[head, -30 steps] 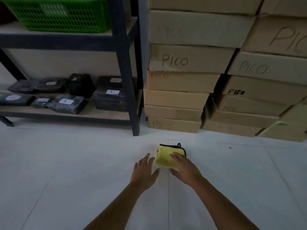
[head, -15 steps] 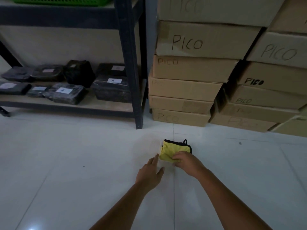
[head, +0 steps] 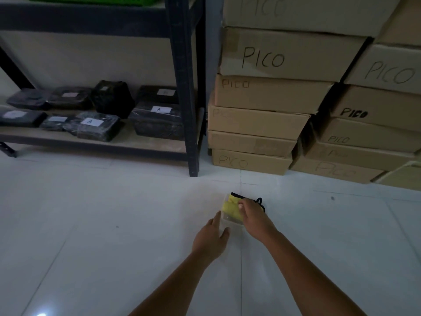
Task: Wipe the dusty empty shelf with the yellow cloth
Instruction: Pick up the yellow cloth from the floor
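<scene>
your right hand [head: 254, 215] grips the yellow cloth [head: 232, 209] with curled fingers, on the white tiled floor [head: 91, 224] near the shelf unit's dark post [head: 184, 87]. your left hand [head: 210, 238] rests just beside it, fingers relaxed and holding nothing. to the far left the low shelf [head: 127, 140] carries black wrapped packages [head: 98, 125]; to the far right, cardboard boxes [head: 273, 58] marked pico are stacked closed.
</scene>
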